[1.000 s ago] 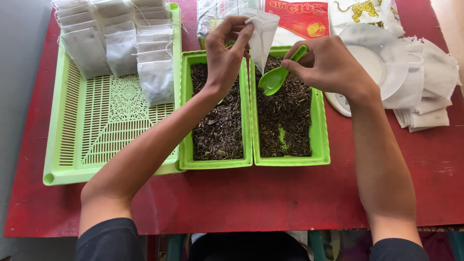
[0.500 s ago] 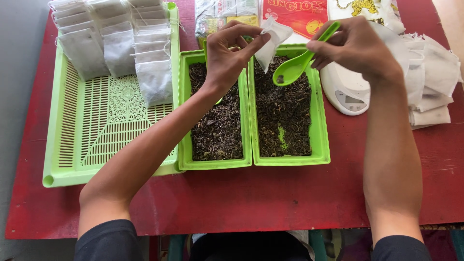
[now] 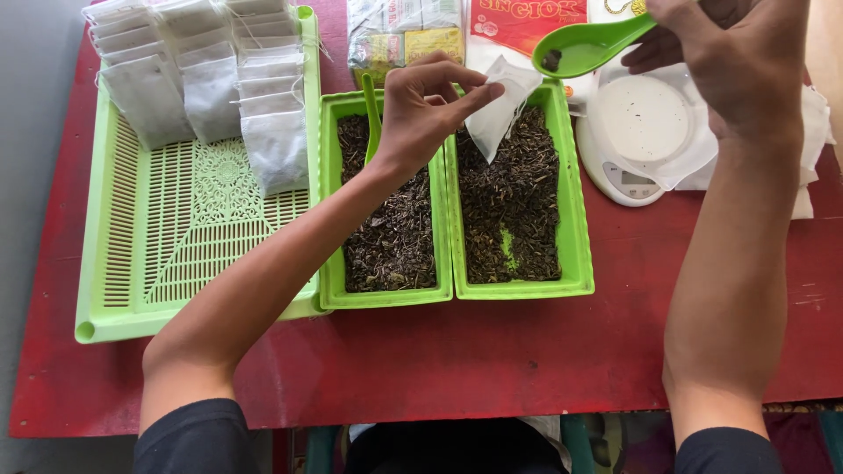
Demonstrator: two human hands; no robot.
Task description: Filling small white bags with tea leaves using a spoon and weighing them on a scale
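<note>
Two green trays of dried tea leaves are sitting side by side on the red table (image 3: 492, 360), their long walls touching. The left hand (image 3: 421, 114) is hovering over the seam between them, pinching a small white filter bag (image 3: 499, 105) by its upper edge between thumb and fingertips, so that the bag is hanging point-down over the right leaf tray (image 3: 575, 219). A second green spoon handle (image 3: 371, 118) is standing up out of the left leaf tray (image 3: 332, 211), just behind that wrist.

The right hand (image 3: 729, 53) is raised at the top edge of the view, its fingers closed around the handle of a green plastic scoop (image 3: 584, 48). The scoop's bowl is pointing left, above and just beside the bag's open top, and is carrying only a small dark pinch of leaves. Below it a white digital kitchen scale (image 3: 645, 132) is resting on the table, right next to the right tray.

To the far left a large green slatted basket tray (image 3: 176, 254) is holding rows of filled white tea bags (image 3: 211, 79) stacked along its far end. Printed packets (image 3: 413, 31) are lying beyond the leaf trays, and a pile of empty white bags (image 3: 812, 132) is showing past the right forearm.
</note>
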